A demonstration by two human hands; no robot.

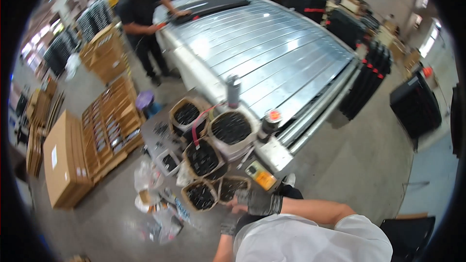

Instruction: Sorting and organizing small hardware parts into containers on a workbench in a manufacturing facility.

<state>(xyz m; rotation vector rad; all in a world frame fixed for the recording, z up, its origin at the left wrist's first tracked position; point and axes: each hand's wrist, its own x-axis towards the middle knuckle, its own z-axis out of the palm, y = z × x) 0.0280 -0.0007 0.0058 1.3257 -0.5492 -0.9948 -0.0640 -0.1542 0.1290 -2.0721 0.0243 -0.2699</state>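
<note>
My right hand (250,202), in a grey glove with bare fingertips, is over the near edge of an open bag of small dark parts (227,190). Its blurred fingers point left and look apart, with nothing visible in them. Lower down, close to my body, is my gloved left hand (229,225); its fingers are too hidden to read. Beside the right hand stands another bag of black parts (200,196). Farther off are a bag of black pieces (202,159), a large white-rimmed bucket of black strips (232,127) and a smaller lined container (187,114).
A long metal roller conveyor (272,43) stretches away, carrying a black panel (211,7). A co-worker (141,14) stands at its far left side. A yellow control box (262,177) sits near its end. Cardboard boxes (63,160) and plastic bags (162,221) lie left.
</note>
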